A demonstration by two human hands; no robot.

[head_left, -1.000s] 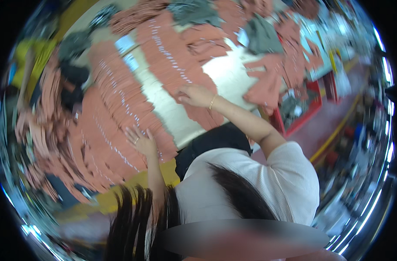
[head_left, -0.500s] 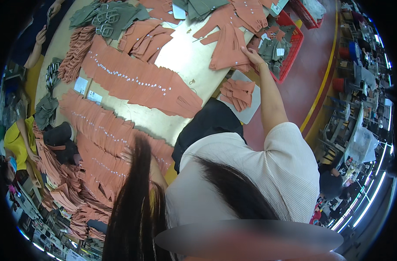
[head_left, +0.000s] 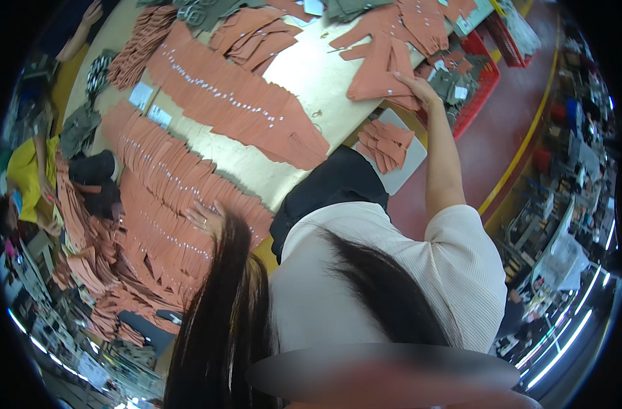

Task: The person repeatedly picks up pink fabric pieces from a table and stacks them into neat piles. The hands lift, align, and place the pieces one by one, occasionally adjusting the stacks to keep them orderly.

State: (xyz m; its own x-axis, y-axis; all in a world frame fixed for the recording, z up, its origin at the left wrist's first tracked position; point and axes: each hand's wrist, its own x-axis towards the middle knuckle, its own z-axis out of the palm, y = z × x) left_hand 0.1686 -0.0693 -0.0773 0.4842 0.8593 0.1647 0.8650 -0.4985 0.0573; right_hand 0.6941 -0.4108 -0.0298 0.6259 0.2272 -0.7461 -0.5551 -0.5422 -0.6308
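My left hand (head_left: 207, 219), with a ring on one finger, rests fingers apart on a long overlapping row of rust-orange fabric pieces (head_left: 154, 153) dotted with small white tags. A strand of hair hides part of its wrist. At the table's right edge, my right hand (head_left: 414, 87) holds the corner of a stack of rust-orange fabric pieces (head_left: 380, 68); its thumb is hard to make out. Between the hands lies a second fanned row of tagged rust-orange pieces (head_left: 236, 112).
Right of the table (head_left: 311, 82) stands a red plastic basket (head_left: 487, 82) with green and rust pieces. More rust pieces (head_left: 386, 144) lie on a white surface below the edge. Green pieces with buckles (head_left: 202, 12) sit at the back. A yellow-clothed person (head_left: 31, 177) works at left.
My left hand has come out from behind the hair, its fingers now showing on the row. The right hand stays at the stack's corner. The whole view has shifted a little.
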